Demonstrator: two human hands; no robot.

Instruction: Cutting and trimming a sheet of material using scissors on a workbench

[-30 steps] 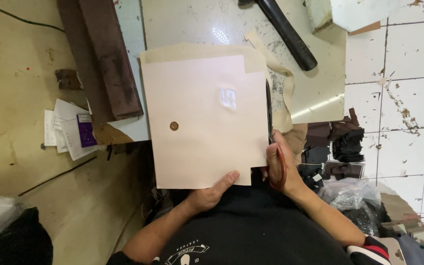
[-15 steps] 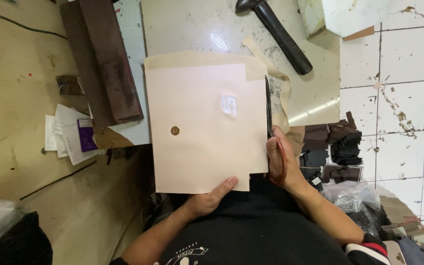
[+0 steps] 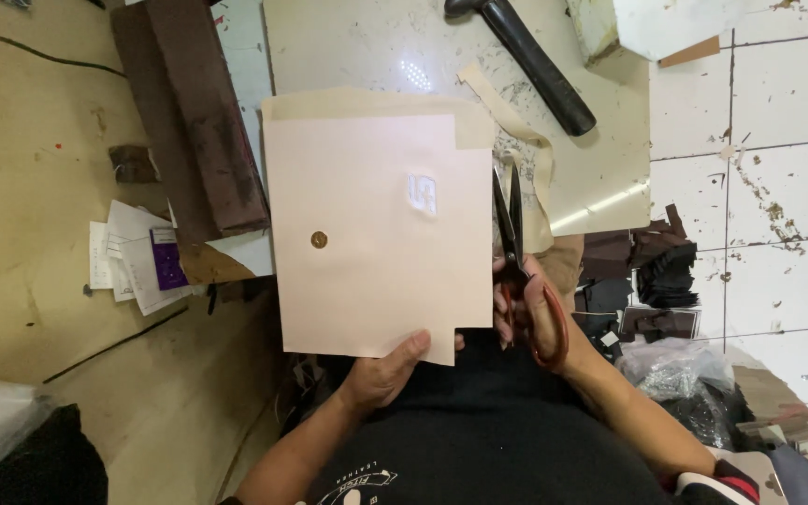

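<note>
Partly, the view was blocked: the left hand (image 3: 387,374) had only its thumb showing on top of the pale pink sheet (image 3: 381,234), the other fingers lying out of sight beneath the lower edge. The tan sheet (image 3: 376,101) under it showed only as a band along the top and a strip at the right. The hammer (image 3: 526,51) was cut off by the upper frame edge, so its head was barely visible. A small white patch on the pink sheet was too blurred to read.

The left hand pinched the pink sheet at its lower edge, thumb above, fingers below. The right hand (image 3: 526,313) was closed around the red handles of the scissors (image 3: 514,252), fingers through the loops; the dark blades pointed away from the body, close together, running just beside the right edge of the pink sheet.

The pink sheet was held flat over the near edge of the glossy work slab (image 3: 600,178), in front of the torso. It was smooth and matt, roughly rectangular, with a notch at the top right and a step at the bottom right. A small brass-coloured round stud (image 3: 319,240) sat left of centre.
</note>
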